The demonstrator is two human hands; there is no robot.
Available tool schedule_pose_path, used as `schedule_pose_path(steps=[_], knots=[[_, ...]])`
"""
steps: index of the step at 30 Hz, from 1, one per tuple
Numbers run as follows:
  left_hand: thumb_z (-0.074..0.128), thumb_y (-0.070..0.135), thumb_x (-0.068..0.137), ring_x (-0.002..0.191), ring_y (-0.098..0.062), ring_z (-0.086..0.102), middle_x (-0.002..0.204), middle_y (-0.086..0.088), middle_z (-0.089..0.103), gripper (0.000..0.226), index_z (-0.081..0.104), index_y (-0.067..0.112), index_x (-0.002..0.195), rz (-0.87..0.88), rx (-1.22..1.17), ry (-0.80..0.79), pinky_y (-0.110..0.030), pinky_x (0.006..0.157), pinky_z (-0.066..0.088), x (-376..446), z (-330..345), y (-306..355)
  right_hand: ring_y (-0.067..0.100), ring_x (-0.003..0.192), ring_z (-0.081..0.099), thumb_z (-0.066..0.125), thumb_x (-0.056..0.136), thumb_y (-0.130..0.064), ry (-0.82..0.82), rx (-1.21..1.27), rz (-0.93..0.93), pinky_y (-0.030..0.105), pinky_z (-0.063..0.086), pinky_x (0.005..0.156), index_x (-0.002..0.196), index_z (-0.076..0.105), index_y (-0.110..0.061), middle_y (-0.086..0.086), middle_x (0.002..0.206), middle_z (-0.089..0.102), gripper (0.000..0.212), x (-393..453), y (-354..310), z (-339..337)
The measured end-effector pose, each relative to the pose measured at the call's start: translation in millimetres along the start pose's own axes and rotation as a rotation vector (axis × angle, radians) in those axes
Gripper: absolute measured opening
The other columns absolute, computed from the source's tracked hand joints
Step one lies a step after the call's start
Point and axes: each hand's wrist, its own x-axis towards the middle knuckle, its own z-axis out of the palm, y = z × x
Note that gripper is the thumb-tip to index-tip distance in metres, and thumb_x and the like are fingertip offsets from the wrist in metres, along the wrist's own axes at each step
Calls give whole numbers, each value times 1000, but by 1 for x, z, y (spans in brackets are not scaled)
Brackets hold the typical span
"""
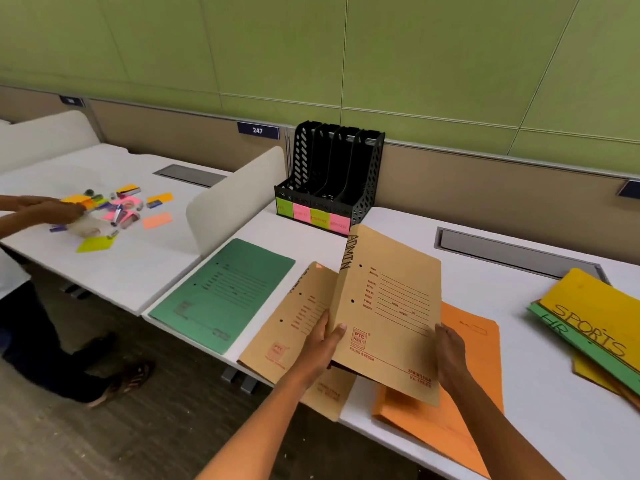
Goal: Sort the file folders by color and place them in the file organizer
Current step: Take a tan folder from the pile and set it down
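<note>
Both hands are on the brown "ADMIN" card folder, lifted clear of the white desk: the left hand grasps its lower left edge, thumb on the cover, and the right hand clasps the right edge. Sorting looks underway: a second brown card folder lies just beside it, the flat green folder to the left, the orange folders underneath to the right. An unsorted stack of yellow and green folders waits far right. The black 4-slot file organizer seems unfilled, so most work remains.
</note>
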Motion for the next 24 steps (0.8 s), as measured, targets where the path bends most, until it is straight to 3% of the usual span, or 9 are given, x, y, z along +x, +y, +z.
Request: schedule_pose_path(steps=[4, 9, 12, 16, 18, 24], knots=[[46, 36, 100, 111, -10, 61, 123, 10, 63, 38, 44, 38, 137, -59, 53, 26, -37, 97, 52, 32, -15, -1, 28, 106, 54, 44, 101, -32, 2, 29, -4, 42, 42, 85, 130, 51, -14, 6, 124, 58, 36, 15, -5, 18], [43, 23, 99, 87, -13, 69, 100, 2, 69, 23, 59, 25, 115, -92, 151, 142, -27, 70, 60, 49, -33, -1, 25, 103, 59, 48, 98, -36, -18, 13, -24, 41, 48, 85, 125, 57, -18, 3, 120, 63, 34, 23, -7, 41], [43, 25, 98, 77, -10, 69, 93, 1, 70, 21, 62, 16, 102, -68, 245, 233, -22, 60, 57, 55, -45, -8, 21, 97, 60, 48, 98, -34, -29, -10, -57, 36, 47, 76, 122, 59, -18, 1, 115, 65, 31, 15, -9, 59], [41, 37, 93, 73, -12, 66, 90, -2, 68, 29, 62, 17, 90, -52, 335, 317, -16, 48, 47, 62, -64, -23, 16, 95, 60, 48, 99, -29, -34, -11, -70, 33, 47, 72, 122, 58, -18, -1, 113, 65, 28, -4, -5, 83], [37, 50, 88, 75, -15, 64, 92, -5, 62, 41, 62, 18, 87, -57, 387, 347, -20, 52, 48, 64, -75, -30, 17, 97, 60, 50, 98, -31, -26, -18, -63, 35, 47, 77, 122, 58, -20, -1, 114, 64, 27, -14, 1, 93], [40, 47, 97, 100, -21, 47, 106, -3, 42, 39, 61, 15, 101, 2, 622, 337, -35, 85, 49, 57, -114, -42, 21, 116, 52, 54, 96, -30, 24, -32, -46, 36, 40, 92, 136, 48, -21, -3, 129, 56, 42, -53, 23, 122]])
